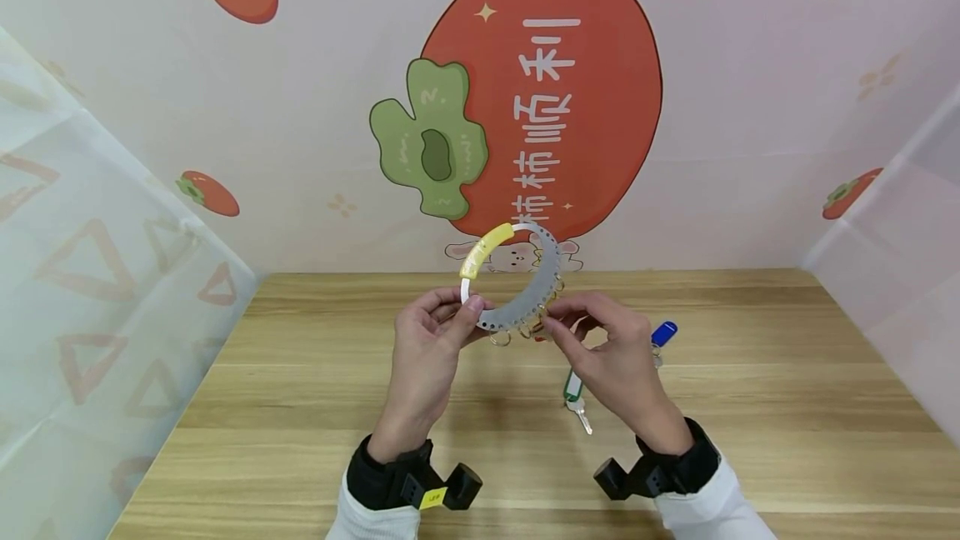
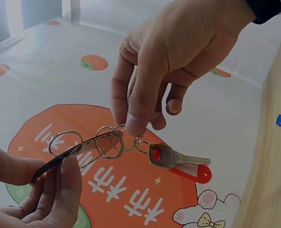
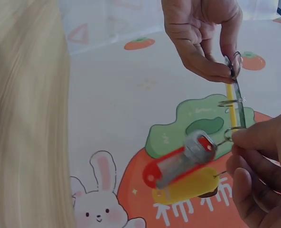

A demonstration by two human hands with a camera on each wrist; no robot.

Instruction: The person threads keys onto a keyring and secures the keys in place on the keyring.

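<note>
My left hand [image 1: 429,357] pinches the lower left of a grey ring-shaped holder [image 1: 542,273] with a yellow grip [image 1: 487,248] and small holes along its edge, raised above the table. Several metal rings [image 2: 65,143] hang from those holes. With thumb and index finger my right hand [image 1: 611,348] pinches one ring at the holder's lower right. From that ring area hang a key [image 2: 181,159] and a red tag [image 2: 204,174]; the right wrist view also shows a yellow tag [image 3: 190,186] below the red one.
On the wooden table [image 1: 300,407], a green-edged tag [image 1: 573,386] with a key [image 1: 580,417] lies below my right hand. A blue tag [image 1: 664,332] with a ring lies beyond that hand's right side. A printed backdrop [image 1: 720,148] stands behind the table.
</note>
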